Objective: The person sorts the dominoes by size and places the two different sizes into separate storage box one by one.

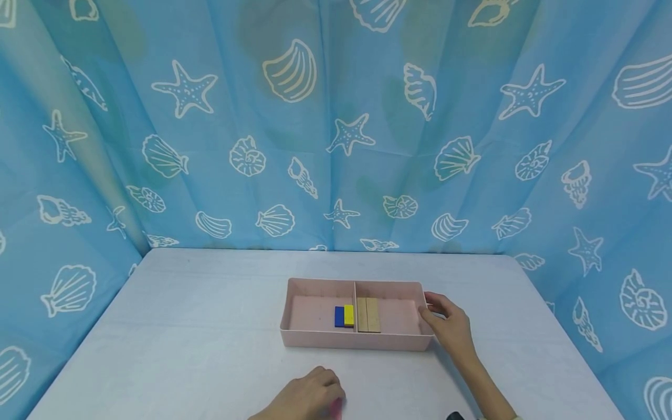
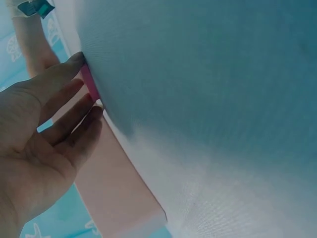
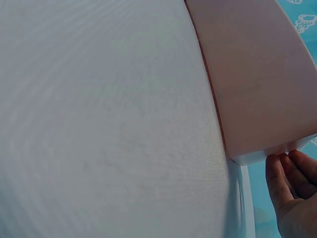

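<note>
A pale pink two-compartment tray (image 1: 357,341) lies across the table. My right hand (image 1: 454,326) grips its right end, the thumb over the rim; the right wrist view shows fingertips (image 3: 272,163) against the end wall. In front of the tray my left hand (image 1: 307,396) pinches a small pink block (image 2: 90,82) between thumb and fingers, close to the tabletop; the hand hides most of the block. In the left compartment a blue block (image 1: 339,317) and a yellow block (image 1: 349,315) sit side by side near the divider. Two light wooden blocks (image 1: 368,315) lie against the divider's right side.
White cloth covers the table (image 1: 184,332). A blue curtain (image 1: 336,140) with shell and starfish prints hangs behind and along both sides. A small dark object (image 1: 454,416) shows at the bottom edge, by the right forearm.
</note>
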`<state>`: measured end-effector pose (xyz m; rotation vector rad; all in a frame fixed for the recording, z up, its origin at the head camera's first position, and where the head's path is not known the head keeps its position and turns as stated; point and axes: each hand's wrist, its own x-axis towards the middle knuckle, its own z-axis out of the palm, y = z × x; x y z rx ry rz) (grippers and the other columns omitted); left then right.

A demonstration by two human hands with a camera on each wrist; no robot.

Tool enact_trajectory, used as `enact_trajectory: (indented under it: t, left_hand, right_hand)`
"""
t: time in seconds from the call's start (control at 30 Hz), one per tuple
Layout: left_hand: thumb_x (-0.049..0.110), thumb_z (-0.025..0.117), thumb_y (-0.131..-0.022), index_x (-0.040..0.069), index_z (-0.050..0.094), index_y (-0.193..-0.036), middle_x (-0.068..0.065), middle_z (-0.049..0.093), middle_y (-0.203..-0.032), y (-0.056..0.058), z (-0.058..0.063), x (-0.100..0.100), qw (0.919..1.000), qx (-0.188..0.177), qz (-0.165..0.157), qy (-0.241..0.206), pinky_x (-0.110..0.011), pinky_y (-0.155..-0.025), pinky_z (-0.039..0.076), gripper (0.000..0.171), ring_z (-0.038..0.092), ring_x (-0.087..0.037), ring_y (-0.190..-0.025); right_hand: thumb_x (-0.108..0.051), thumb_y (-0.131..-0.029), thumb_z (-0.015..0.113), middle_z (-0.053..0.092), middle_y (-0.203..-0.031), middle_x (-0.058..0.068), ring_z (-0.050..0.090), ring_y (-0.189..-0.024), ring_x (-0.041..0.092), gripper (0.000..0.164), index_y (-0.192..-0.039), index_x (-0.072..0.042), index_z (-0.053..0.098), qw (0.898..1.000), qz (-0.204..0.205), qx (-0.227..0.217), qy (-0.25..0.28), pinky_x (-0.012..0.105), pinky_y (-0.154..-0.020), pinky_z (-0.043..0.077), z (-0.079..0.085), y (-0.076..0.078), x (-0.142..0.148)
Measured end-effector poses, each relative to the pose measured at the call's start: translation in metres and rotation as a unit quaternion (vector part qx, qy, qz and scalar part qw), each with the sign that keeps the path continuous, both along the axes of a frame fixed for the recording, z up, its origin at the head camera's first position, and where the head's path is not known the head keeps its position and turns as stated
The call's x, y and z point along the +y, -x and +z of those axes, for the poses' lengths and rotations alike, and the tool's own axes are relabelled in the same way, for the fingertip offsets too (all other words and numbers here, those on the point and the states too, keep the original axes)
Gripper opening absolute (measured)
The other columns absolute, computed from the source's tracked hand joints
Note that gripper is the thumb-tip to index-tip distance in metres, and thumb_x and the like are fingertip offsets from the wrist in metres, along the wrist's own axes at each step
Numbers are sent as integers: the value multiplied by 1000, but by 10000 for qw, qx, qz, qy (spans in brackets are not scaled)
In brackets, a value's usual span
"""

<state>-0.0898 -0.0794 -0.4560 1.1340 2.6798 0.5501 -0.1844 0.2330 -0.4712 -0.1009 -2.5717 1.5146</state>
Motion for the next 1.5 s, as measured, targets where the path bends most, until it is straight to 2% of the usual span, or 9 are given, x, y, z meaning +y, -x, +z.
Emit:
enact_trajectory:
  t: [0.3, 0.6, 0.8, 0.93, 1.17, 1.27, 1.5]
  left_hand:
    - [36, 81, -79, 20, 73, -96, 11, 63, -101, -1, -2, -2, 9994, 259, -90, -188, -17, -66, 50, 24, 55, -4, -98]
    - [30, 84, -77, 20, 73, -95, 10, 65, -101, 0, 0, -1, 9993, 372, -60, 24, -18, -69, 52, 24, 57, -4, -97]
    - [26, 84, -79, 17, 74, -98, 9, 66, -100, 1, 4, 0, 9999, 86, -7, 89, -17, -79, 53, 24, 59, -2, -93]
    - [25, 84, -79, 15, 74, -97, 8, 66, -98, 1, 6, -1, 10000, 90, -40, 2, -17, -81, 52, 23, 60, -2, -92]
    - [29, 83, -80, 16, 74, -97, 9, 66, -99, 2, 9, -3, 9999, 46, -20, -146, -18, -81, 52, 24, 60, -3, -95]
    - [26, 83, -79, 16, 74, -96, 10, 66, -98, 2, 11, -3, 9997, 142, -49, -195, -17, -82, 51, 21, 60, -2, -94]
    - [16, 84, -76, 17, 72, -89, 9, 65, -97, 1, 19, -6, 9957, 831, -161, -388, -16, -83, 50, 18, 59, -3, -94]
  right_hand:
    - [-17, -96, 66, 60, -133, 15, 57, -118, 30, 41, -134, -2, 58, 9999, 60, 67, 54, 46, -104, 44, -3, 0, 1]
    - [-17, -97, 65, 60, -134, 15, 57, -119, 30, 41, -134, -3, 58, 10000, 3, 49, -7, 45, -103, 45, -1, 1, -1]
    - [-18, -97, 65, 60, -134, 15, 57, -119, 29, 40, -134, -3, 58, 9999, -4, 54, -97, 42, -102, 47, -2, 2, 0]
    - [-19, -97, 65, 61, -133, 14, 58, -118, 28, 40, -133, -3, 59, 9999, 20, 88, -109, 36, -100, 48, -2, 1, 0]
    - [-19, -97, 65, 60, -134, 15, 56, -120, 30, 41, -134, -3, 58, 10000, 47, 26, 0, 46, -104, 44, -2, 1, 0]
    - [-19, -97, 65, 59, -135, 15, 56, -120, 30, 41, -134, -3, 57, 10000, 41, -5, 4, 47, -104, 44, -1, 1, -1]
    - [-20, -97, 65, 60, -135, 14, 57, -120, 28, 42, -135, -4, 57, 10000, 26, -57, -58, 43, -103, 46, 0, 0, 1]
